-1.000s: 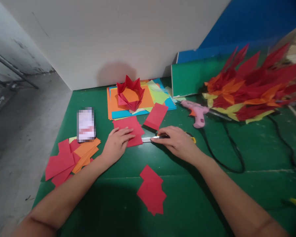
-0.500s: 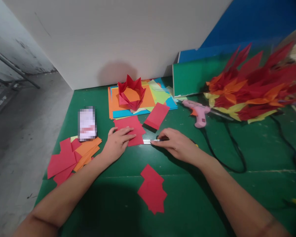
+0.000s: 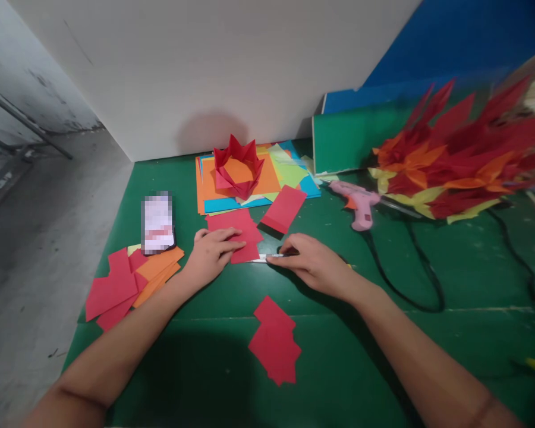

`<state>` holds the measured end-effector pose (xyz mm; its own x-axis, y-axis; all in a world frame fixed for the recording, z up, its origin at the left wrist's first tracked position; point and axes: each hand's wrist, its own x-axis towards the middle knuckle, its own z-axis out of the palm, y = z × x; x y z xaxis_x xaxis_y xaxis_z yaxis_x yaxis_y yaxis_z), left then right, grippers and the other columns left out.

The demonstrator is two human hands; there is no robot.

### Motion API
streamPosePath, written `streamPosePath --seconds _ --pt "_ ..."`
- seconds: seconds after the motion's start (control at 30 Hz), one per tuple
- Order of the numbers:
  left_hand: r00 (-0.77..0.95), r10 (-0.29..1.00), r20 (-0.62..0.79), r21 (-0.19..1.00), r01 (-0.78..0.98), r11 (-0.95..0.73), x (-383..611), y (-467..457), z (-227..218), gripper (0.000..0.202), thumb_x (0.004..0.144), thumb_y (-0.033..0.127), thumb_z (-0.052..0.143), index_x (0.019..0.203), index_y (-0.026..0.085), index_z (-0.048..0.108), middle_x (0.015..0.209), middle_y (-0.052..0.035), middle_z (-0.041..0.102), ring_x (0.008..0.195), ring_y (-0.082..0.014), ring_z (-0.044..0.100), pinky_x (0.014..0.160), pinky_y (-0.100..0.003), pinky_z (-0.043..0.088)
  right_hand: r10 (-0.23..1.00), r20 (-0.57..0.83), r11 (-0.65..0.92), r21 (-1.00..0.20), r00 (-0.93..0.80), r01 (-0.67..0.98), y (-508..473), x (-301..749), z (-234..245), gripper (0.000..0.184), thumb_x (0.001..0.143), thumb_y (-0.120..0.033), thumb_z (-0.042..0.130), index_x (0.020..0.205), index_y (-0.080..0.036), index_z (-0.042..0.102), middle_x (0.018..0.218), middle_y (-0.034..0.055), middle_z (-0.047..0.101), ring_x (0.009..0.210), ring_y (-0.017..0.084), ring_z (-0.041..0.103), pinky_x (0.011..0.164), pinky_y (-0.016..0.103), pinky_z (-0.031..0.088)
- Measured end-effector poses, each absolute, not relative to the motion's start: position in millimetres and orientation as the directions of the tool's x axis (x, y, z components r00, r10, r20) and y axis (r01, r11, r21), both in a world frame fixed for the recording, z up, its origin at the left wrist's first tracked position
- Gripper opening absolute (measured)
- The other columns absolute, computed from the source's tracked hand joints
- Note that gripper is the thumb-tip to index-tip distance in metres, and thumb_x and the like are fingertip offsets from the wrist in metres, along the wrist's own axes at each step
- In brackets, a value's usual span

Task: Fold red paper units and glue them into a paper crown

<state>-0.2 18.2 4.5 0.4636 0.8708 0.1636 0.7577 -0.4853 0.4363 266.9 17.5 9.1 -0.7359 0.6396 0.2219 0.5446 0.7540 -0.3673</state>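
Observation:
My left hand (image 3: pixel 209 255) lies with fingers stretched out on red paper (image 3: pixel 238 229), pressing it to the table. Closed round a utility knife (image 3: pixel 262 258) is my right hand (image 3: pixel 314 260); a bit of yellow shows at the knife's far end. The metal blade points left, and its tip goes in under the paper's lower edge, where it is hidden. Just above the right hand rests a folded red paper piece (image 3: pixel 285 208). Nearer to me are several overlapping red paper pieces (image 3: pixel 276 345).
A red paper ring (image 3: pixel 238 181) stands on coloured sheets (image 3: pixel 214 205) at the back. Left are a phone (image 3: pixel 157 223) and red and orange paper pieces (image 3: pixel 116 285). Right are a pink glue gun (image 3: pixel 361 205) with its black cord (image 3: pixel 383 276) and a red-orange paper flower mass (image 3: pixel 455 154).
My right hand has slid slightly left, pushing the knife blade further under the red paper. The left hand has stayed nearly still on the paper.

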Motion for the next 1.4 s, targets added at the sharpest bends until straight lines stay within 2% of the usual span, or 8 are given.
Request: streamPosePath --seconds 0.4,0.6,0.73,1.0,1.17,1.3,1.4 --pt "0.455 0.876 0.160 0.459 0.751 -0.474 -0.4 19.8 3.7 0.031 0.092 0.016 0.045 0.101 0.032 0.070 0.125 -0.0017 0.064 0.112 -0.0207 0.059 0.092 -0.043 0.031 0.653 0.201 0.727 -0.434 -0.730 0.532 11.5 262.3 15.8 0.033 0.094 -0.022 0.043 0.115 -0.033 0.067 0.090 0.0085 0.060 0.081 0.019 0.056 0.067 0.031 0.046" --pt "0.424 0.888 0.177 0.498 0.740 -0.452 0.5 19.6 4.5 0.028 0.091 0.017 0.048 0.099 0.032 0.070 0.122 -0.0013 0.065 0.111 -0.0206 0.060 0.091 -0.043 0.030 0.663 0.200 0.713 -0.464 -0.722 0.526 15.4 272.8 17.5 0.035 0.094 -0.019 0.043 0.115 -0.032 0.067 0.090 0.0077 0.060 0.082 0.018 0.057 0.068 0.030 0.046" --pt "0.419 0.894 0.158 0.502 0.746 -0.438 0.4 20.0 4.9 0.028 0.090 0.016 0.049 0.099 0.032 0.071 0.123 -0.0018 0.065 0.112 -0.0215 0.059 0.091 -0.043 0.031 0.694 0.206 0.697 -0.434 -0.690 0.571 16.0 276.4 15.2 0.032 0.095 -0.022 0.043 0.113 -0.030 0.069 0.089 0.0084 0.060 0.081 0.019 0.056 0.066 0.031 0.045" --pt "0.418 0.895 0.159 0.502 0.746 -0.438 0.7 21.0 4.1 0.029 0.089 0.015 0.049 0.098 0.032 0.071 0.122 -0.0012 0.065 0.111 -0.0214 0.060 0.090 -0.043 0.032 0.651 0.236 0.745 -0.379 -0.722 0.548 10.3 251.2 10.4 0.034 0.095 -0.019 0.042 0.115 -0.028 0.067 0.089 0.0098 0.060 0.081 0.020 0.054 0.067 0.031 0.043" --pt "0.406 0.898 0.172 0.498 0.750 -0.434 1.8 20.8 3.4 0.027 0.091 0.018 0.048 0.098 0.032 0.071 0.121 -0.0015 0.066 0.110 -0.0209 0.060 0.091 -0.043 0.033 0.600 0.202 0.749 -0.483 -0.774 0.454 9.2 256.0 16.1 0.033 0.094 -0.018 0.043 0.112 -0.029 0.069 0.089 0.0082 0.060 0.082 0.018 0.055 0.068 0.030 0.044" --pt "0.385 0.899 0.206 0.474 0.765 -0.436 1.8 18.8 1.0 0.023 0.093 0.026 0.049 0.104 0.029 0.068 0.121 -0.0044 0.065 0.110 -0.0220 0.059 0.092 -0.043 0.033 0.667 0.204 0.696 -0.514 -0.717 0.501 14.3 276.9 19.4 0.029 0.093 -0.021 0.046 0.109 -0.028 0.070 0.089 0.0072 0.061 0.081 0.018 0.057 0.068 0.029 0.045" --pt "0.383 0.898 0.218 0.438 0.784 -0.441 1.7 16.1 -0.5 0.025 0.091 0.033 0.054 0.113 0.026 0.064 0.125 -0.0065 0.062 0.112 -0.0235 0.058 0.094 -0.044 0.031 0.718 0.271 0.684 -0.446 -0.641 0.578 21.7 292.1 17.6 0.028 0.093 -0.021 0.046 0.107 -0.024 0.070 0.089 0.0083 0.060 0.079 0.019 0.056 0.066 0.031 0.045"
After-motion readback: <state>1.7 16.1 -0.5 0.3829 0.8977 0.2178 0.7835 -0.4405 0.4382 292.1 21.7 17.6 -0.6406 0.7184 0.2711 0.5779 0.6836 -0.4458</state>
